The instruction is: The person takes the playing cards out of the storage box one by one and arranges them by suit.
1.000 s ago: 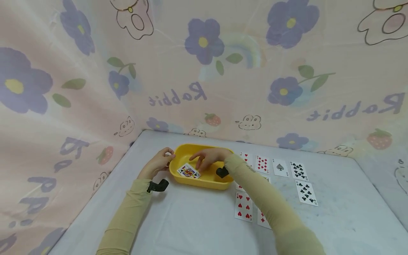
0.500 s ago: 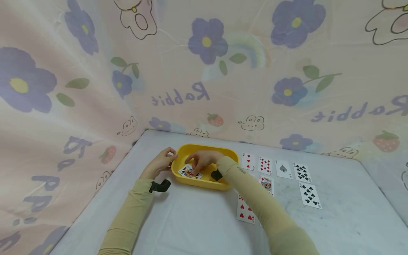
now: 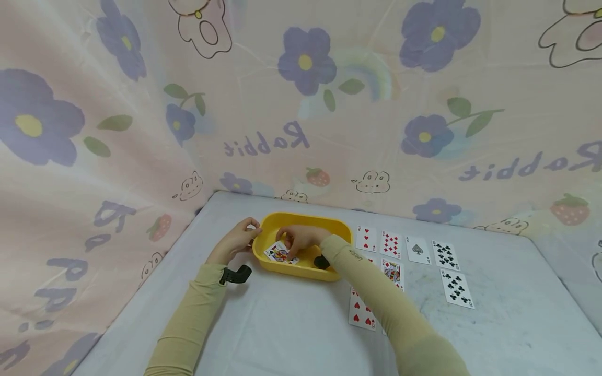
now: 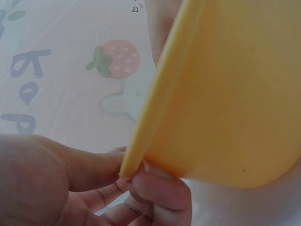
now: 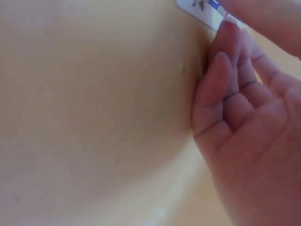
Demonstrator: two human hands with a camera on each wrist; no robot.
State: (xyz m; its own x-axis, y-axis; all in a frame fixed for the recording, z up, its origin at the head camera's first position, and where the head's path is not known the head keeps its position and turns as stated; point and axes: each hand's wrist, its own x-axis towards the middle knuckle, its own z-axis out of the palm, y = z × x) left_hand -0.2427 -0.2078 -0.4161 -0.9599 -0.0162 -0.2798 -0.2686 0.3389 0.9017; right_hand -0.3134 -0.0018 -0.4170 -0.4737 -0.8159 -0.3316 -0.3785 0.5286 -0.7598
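A yellow plastic basin (image 3: pixel 336 225) stands on the table. At its left end my left hand (image 3: pixel 235 241) pinches the rim between thumb and fingers, plain in the left wrist view. Inside the basin lies a face playing card (image 3: pixel 275 252), tilted, with its right part behind my right hand (image 3: pixel 304 237). My right fingers are curled at the card's edge. In the right wrist view a corner of the playing card (image 5: pixel 200 10) shows between thumb and fingertips. Whether more cards lie beneath it, I cannot tell.
Right of the basin, playing cards lie face up in rows: a heart card (image 3: pixel 366 238), a diamond card (image 3: pixel 391 244), an ace of spades (image 3: pixel 417 250) and club cards (image 3: pixel 446 255). A king (image 3: pixel 392 271) and the six of hearts (image 3: pixel 361 312) are partly under my right forearm.
My right hand has come down onto the playing card, its spread fingers now curled in at the card. The left hand keeps its hold on the basin's rim. The head view shifted slightly.
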